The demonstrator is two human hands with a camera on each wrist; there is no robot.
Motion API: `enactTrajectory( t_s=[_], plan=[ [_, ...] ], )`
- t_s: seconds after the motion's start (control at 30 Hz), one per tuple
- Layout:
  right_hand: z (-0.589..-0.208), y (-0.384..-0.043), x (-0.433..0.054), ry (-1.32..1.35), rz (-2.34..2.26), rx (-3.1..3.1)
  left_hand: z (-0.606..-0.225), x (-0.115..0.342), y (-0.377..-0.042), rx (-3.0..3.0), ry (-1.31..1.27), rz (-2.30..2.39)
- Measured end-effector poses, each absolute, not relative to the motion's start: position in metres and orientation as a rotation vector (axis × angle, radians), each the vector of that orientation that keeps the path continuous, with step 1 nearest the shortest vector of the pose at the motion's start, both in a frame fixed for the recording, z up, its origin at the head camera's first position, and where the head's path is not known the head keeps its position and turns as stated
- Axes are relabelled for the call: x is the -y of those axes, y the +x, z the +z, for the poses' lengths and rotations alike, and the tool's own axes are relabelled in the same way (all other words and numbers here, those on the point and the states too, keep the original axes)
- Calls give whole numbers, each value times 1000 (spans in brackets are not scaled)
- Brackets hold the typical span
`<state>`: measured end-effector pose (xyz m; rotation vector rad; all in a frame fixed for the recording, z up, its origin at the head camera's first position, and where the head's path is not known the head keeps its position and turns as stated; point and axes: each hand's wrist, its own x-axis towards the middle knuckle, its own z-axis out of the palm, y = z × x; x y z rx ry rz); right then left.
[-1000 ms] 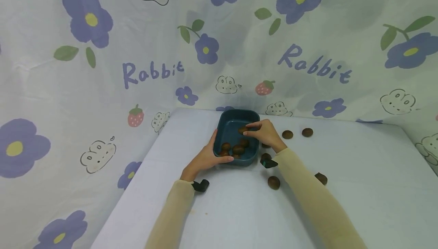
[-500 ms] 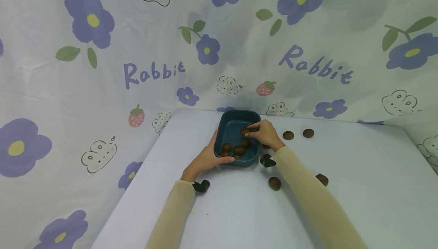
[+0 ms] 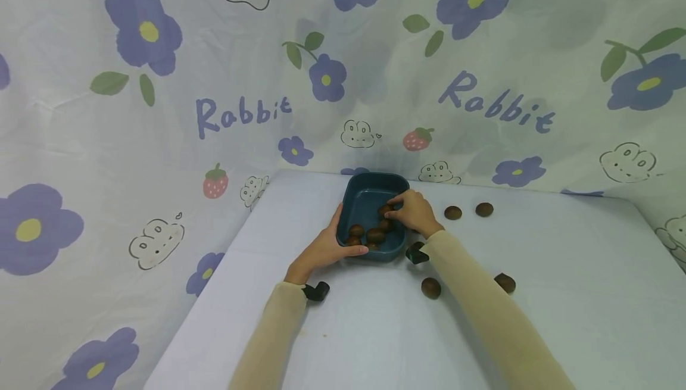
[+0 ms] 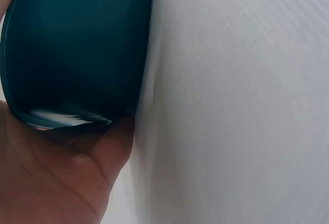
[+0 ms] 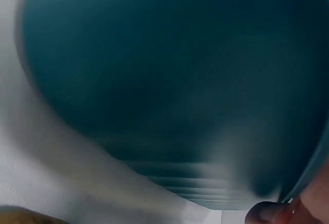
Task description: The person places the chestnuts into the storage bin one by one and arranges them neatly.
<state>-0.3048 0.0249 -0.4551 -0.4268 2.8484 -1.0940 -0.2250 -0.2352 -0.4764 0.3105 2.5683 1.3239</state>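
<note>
**While the left hand [image 3: 324,247] grips a teal dish [image 3: 364,199], the right hand [image 3: 415,210] pinches a chestnut [image 3: 384,209]**

From where I stand, the right thumb and fingers are clamped on that chestnut, inside the rim on the dish's right side. Whether it touches the dish floor or the chestnut just on its near side, I can't quite tell. Nearer the person than this pinch, a loose cluster of chestnuts [image 3: 376,235] sits in the near end of the dish. To the left of it, the other hand clasps the dish's near left corner, thumb along the near wall and fingers along the left side.

Out to the right of the pinch, two chestnuts [image 3: 452,212] lie on the white table [image 3: 348,342]. Another peeks out beside the right wrist camera [image 3: 415,254]. Nearer the person, a single chestnut [image 3: 431,287] lies left of the right sleeve [image 3: 488,300], and a pointed chestnut [image 3: 505,283] shows past its other edge. Beyond both hands hangs a flowered curtain [image 3: 241,50] printed "Rabbit".
</note>
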Motion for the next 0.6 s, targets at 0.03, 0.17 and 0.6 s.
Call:
enactTrajectory(
  t_s=[0.03,0.17,0.6],
  plan=[
    [-455,-305,-25,-425,-1086,-2846,-477,235,-225,-2569,308,1321],
    [-454,-305,-24,-413,-1061,-2839,-478,235,-226,-2577,309,1314],
    [-451,-304,-23,-426,-988,-2793,-480,235,-228,-2583,323,1325]
  ],
)
